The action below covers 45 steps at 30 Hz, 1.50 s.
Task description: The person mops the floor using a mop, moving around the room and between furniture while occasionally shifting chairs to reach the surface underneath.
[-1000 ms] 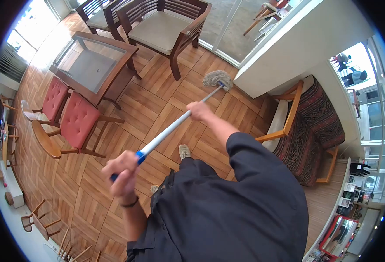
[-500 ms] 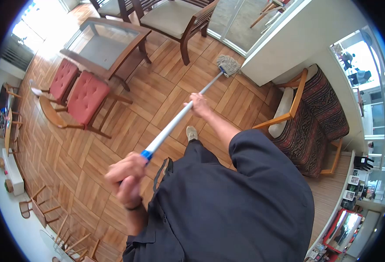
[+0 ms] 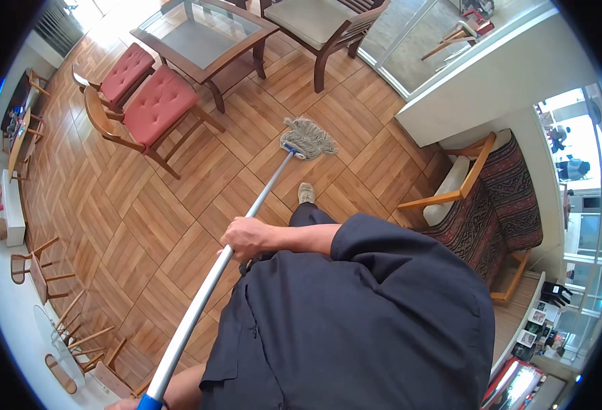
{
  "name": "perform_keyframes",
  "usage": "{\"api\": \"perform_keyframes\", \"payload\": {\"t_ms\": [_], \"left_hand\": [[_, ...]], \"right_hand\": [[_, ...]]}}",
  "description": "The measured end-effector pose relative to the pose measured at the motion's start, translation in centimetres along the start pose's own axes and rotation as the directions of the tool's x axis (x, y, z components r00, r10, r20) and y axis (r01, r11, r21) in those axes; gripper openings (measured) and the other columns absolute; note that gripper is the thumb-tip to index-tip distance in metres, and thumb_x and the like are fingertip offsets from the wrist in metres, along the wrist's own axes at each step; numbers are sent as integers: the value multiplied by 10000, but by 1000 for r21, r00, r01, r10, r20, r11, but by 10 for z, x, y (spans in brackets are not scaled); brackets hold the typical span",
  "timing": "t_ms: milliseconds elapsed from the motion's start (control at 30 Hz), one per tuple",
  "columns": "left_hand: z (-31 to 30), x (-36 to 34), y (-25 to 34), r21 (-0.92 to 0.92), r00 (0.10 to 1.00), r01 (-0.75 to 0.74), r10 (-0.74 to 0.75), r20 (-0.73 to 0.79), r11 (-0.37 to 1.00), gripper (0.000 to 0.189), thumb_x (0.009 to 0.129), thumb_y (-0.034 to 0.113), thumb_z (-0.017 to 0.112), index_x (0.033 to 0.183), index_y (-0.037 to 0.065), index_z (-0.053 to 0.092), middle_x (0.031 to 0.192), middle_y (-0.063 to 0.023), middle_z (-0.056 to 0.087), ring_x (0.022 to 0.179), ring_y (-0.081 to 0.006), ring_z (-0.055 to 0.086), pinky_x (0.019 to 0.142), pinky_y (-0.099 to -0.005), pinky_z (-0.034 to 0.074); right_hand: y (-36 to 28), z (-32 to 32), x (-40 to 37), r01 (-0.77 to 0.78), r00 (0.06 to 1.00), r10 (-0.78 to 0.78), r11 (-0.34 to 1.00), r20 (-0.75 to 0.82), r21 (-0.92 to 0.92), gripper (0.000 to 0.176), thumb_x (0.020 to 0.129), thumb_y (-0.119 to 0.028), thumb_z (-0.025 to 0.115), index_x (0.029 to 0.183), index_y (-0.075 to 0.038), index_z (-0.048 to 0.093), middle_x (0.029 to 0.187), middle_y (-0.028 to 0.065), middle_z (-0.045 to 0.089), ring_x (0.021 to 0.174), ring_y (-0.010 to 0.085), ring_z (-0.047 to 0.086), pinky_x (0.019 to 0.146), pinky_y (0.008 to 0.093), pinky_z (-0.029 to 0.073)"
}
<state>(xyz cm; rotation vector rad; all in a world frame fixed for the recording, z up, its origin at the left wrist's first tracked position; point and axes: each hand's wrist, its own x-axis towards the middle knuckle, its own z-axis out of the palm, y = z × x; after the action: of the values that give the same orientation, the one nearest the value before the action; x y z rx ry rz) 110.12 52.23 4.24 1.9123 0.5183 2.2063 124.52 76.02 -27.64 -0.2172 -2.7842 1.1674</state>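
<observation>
A string mop with a grey, stringy head [image 3: 309,139] and a long silver-white pole [image 3: 195,305] slants from the floor down to the lower left. My right hand [image 3: 248,236] is wrapped around the pole partway along, close to my waist. At the bottom edge, my left hand [image 3: 125,404] is on the blue grip [image 3: 149,403] at the pole's upper end; most of that hand is cut off by the frame. The mop head lies spread on the wood-patterned floor [image 3: 236,205], just beyond my shoe [image 3: 306,193].
Red-cushioned chairs [image 3: 161,106] and a glass-topped table [image 3: 205,41] stand ahead to the left. A wooden armchair [image 3: 325,24] is beyond. To the right are a white wall end [image 3: 479,82] and a chair with patterned fabric [image 3: 479,212]. More wooden chairs [image 3: 45,273] line the far left.
The mop head has moved left and closer, away from the white wall. Both hands have drawn back toward the lower left with the pole, the left one reaching the frame's edge.
</observation>
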Motion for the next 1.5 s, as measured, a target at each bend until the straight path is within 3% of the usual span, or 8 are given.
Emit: {"api": "perform_keyframes", "payload": {"t_ms": [233, 300, 367, 533, 800, 1000, 1300, 1500], "left_hand": [[39, -28, -98, -44, 989, 145, -146, -14, 988, 451, 960, 494, 582, 686, 159, 457, 590, 44, 439, 459, -66, 443, 454, -267, 443], [78, -38, -155, -23, 973, 68, -72, -218, 997, 327, 928, 203, 642, 654, 157, 470, 522, 77, 413, 421, -79, 439, 418, -219, 336], [109, -56, -219, 93, 960, 56, -29, -277, 994, 364, 880, 237, 641, 618, 126, 414, 490, 33, 425, 415, -108, 475, 416, -302, 361], [192, -70, -356, -38, 856, 504, -504, -116, 863, 257, 783, -22, 651, 638, 59, 455, 606, -69, 541, 565, -234, 557, 639, -400, 522], [246, -140, -494, 87, 788, 615, -607, -107, 784, 246, 783, -75, 649, 627, 34, 492, 608, -73, 567, 608, -248, 592, 821, -388, 523], [177, -98, -410, 15, 784, 617, -613, -97, 786, 194, 786, 19, 596, 604, -30, 551, 583, -87, 533, 593, -239, 576, 729, -388, 517], [15, -32, -146, 75, 910, 407, -397, -120, 910, 481, 957, 321, 601, 556, 113, 435, 456, 11, 440, 358, -142, 426, 416, -287, 355], [-50, -50, 86, 161, 972, 235, -228, -60, 959, 483, 927, 305, 686, 531, 233, 418, 440, 111, 466, 362, -12, 449, 415, -179, 297]], "right_hand": [[101, -70, -38, -181, 980, 168, 974, -102, -137, 241, 703, -305, 686, 631, -80, 644, 696, 180, 651, 735, 385, 667, 671, 476, 550], [159, -102, -51, -260, 965, 247, 942, -85, -211, 173, 670, -277, 684, 688, -106, 667, 778, 160, 677, 806, 372, 675, 720, 463, 566], [224, -141, -73, -299, 954, 287, 904, -84, -305, 134, 678, -261, 682, 749, -147, 687, 832, 115, 686, 859, 331, 681, 732, 442, 568], [332, -243, -126, -678, 699, 634, 439, -333, -590, 227, 861, -337, 648, 1011, -167, 670, 1160, 110, 633, 1149, 266, 585, 894, 480, 493], [360, -249, -167, -845, 508, 718, 523, -476, -113, 529, 889, -287, 648, 1395, -273, 494, 1470, 153, 472, 1333, 316, 492, 1035, 523, 446], [317, -226, -145, -823, 538, 705, 557, -462, -109, 634, 850, -340, 725, 1421, -290, 454, 1496, 199, 416, 1367, 371, 436, 1050, 515, 434], [232, -102, -61, -668, 744, 577, 641, -337, -378, 309, 824, -373, 712, 1043, -164, 649, 1124, 150, 604, 1092, 342, 583, 904, 502, 490], [96, 76, -3, -70, 965, 29, 986, -259, -150, 238, 778, -302, 754, 658, -123, 653, 711, 110, 631, 739, 322, 626, 656, 451, 500]]}}
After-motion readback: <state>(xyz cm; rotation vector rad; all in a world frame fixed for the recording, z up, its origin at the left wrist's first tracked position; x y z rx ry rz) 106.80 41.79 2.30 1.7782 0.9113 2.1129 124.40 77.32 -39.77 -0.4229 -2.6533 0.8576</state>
